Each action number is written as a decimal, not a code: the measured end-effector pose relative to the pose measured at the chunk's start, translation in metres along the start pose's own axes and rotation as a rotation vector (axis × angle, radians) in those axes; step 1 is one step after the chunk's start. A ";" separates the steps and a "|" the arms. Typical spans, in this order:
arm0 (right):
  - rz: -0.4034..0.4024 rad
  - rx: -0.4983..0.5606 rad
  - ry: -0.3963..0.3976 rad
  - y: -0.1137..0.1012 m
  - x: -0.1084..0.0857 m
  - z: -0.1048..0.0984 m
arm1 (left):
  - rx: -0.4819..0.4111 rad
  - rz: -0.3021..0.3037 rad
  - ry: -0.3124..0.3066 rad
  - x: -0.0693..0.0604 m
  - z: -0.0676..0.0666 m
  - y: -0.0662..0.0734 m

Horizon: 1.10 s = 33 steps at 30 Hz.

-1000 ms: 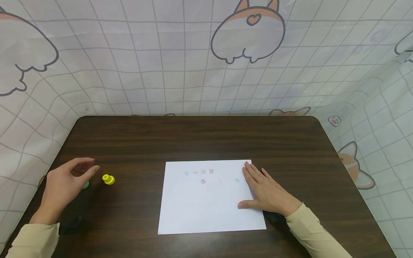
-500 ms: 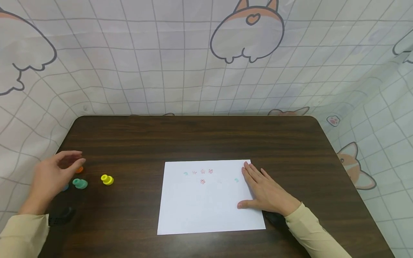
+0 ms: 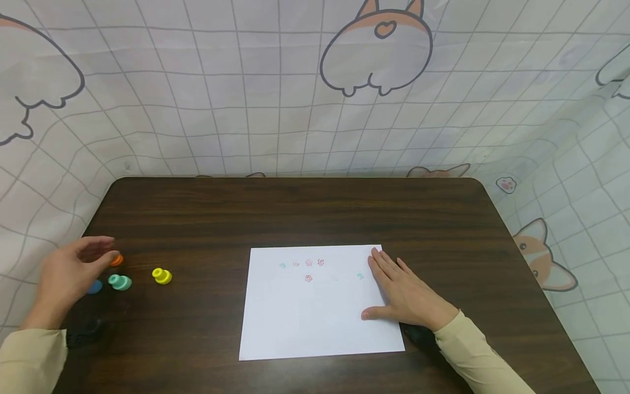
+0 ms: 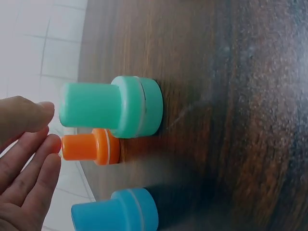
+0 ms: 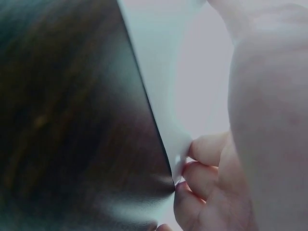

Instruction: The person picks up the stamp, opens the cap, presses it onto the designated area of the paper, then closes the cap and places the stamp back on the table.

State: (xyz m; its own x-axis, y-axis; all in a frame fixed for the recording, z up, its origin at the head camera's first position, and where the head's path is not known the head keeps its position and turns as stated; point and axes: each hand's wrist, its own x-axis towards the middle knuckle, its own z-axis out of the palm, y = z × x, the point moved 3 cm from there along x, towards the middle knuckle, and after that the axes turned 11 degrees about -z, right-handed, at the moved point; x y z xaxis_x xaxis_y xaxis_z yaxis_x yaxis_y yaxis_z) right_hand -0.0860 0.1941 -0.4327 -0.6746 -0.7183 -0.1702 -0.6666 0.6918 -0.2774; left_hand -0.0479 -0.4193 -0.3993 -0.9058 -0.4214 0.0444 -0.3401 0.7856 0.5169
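My left hand (image 3: 69, 271) hovers over the left of the table, its thumb and fingers apart with nothing between them. Nearest its fingertips is an orange stamp (image 3: 117, 260), partly hidden behind the thumb in the head view. A mint green stamp (image 4: 122, 107) and a blue stamp (image 4: 115, 211) stand upright close by. Further right is a yellow stamp (image 3: 162, 276). With fingers straight, my right hand (image 3: 408, 293) rests on the right edge of a white sheet of paper (image 3: 315, 323). Small red and green stamped prints (image 3: 308, 278) show on the sheet's upper part.
The dark wood table (image 3: 295, 210) has rounded far corners. A white grid-patterned curtain (image 3: 221, 98) with dog drawings hangs behind it and along the sides. Dark wrist gear (image 3: 420, 335) sits under the right wrist.
My left hand has moved left, then slightly down, away from the yellow stamp. The green, blue and orange stamps have come into sight. My right hand stays on the paper.
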 end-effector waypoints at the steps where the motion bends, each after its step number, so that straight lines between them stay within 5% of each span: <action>1: -0.004 -0.002 0.001 0.000 0.000 0.000 | 0.005 -0.007 -0.004 0.000 0.000 -0.001; 7: -0.010 -0.004 0.004 0.000 0.000 0.001 | 0.008 -0.055 -0.031 0.005 0.000 -0.008; 23: -0.001 0.003 0.010 0.001 -0.001 0.001 | -0.010 -0.057 -0.100 0.012 -0.001 -0.016; 33: -0.001 0.004 0.015 0.000 -0.001 0.002 | 0.067 -0.096 -0.104 0.013 0.000 -0.023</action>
State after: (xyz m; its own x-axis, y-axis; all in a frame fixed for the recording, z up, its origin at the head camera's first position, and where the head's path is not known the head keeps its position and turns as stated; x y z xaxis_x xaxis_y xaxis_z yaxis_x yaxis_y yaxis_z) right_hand -0.0850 0.1947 -0.4341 -0.6788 -0.7176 -0.1556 -0.6660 0.6909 -0.2811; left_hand -0.0521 -0.4431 -0.4111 -0.8882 -0.4499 -0.0933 -0.4398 0.7739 0.4557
